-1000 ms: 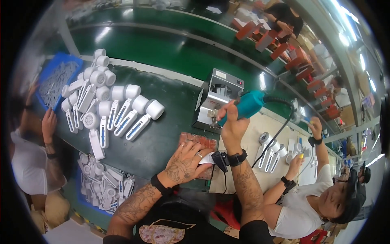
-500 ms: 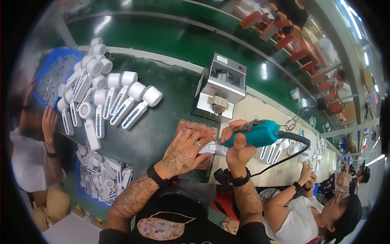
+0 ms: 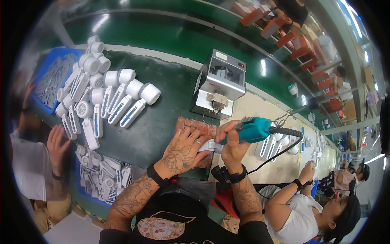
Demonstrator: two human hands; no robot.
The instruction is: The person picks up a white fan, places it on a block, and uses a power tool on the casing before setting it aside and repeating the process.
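Left hand (image 3: pixel 180 152): tattooed, ringed, back upward; fingers lie close together, thumb opposed, pinching a white unit (image 3: pixel 208 146). Black wristband (image 3: pixel 158 175) behind it.

Right hand (image 3: pixel 230 146): closed around the front end of a teal driver (image 3: pixel 255 130). Black wristband (image 3: pixel 239 176), with a dark device (image 3: pixel 221 175) beside it.

White unit: at the right edge of a red pad (image 3: pixel 206 162), its near part covered by the left hand. Driver nose points left, toward the unit; whether the two touch, cannot tell.

Driver fittings: black cable (image 3: pixel 302 140), leaving the rear and looping down; metal hook (image 3: pixel 280 121), close by the rear end.

Bench (image 3: pixel 162 97): dark green, carrying the red pad. Pale board (image 3: pixel 254 107) to its right.

Machine (image 3: pixel 219 87): grey, boxy, standing beyond the pad.

Finished-looking group (image 3: pixel 122 110): white pieces with round heads and flat handles, several with blue strips, laid across the bench at left, the far ones heaped. Smaller group (image 3: pixel 271 144) on the board, right of the driver.

Blue tray (image 3: pixel 69 52): far left corner, filled with grey strips (image 3: pixel 56 79).

Heap (image 3: pixel 106 175): similar white pieces, in a blue container below the bench edge, left.

Co-workers: one at left, open hand (image 3: pixel 58 146) near the bench edge; one at right, white shirt (image 3: pixel 294 219), dark cap.
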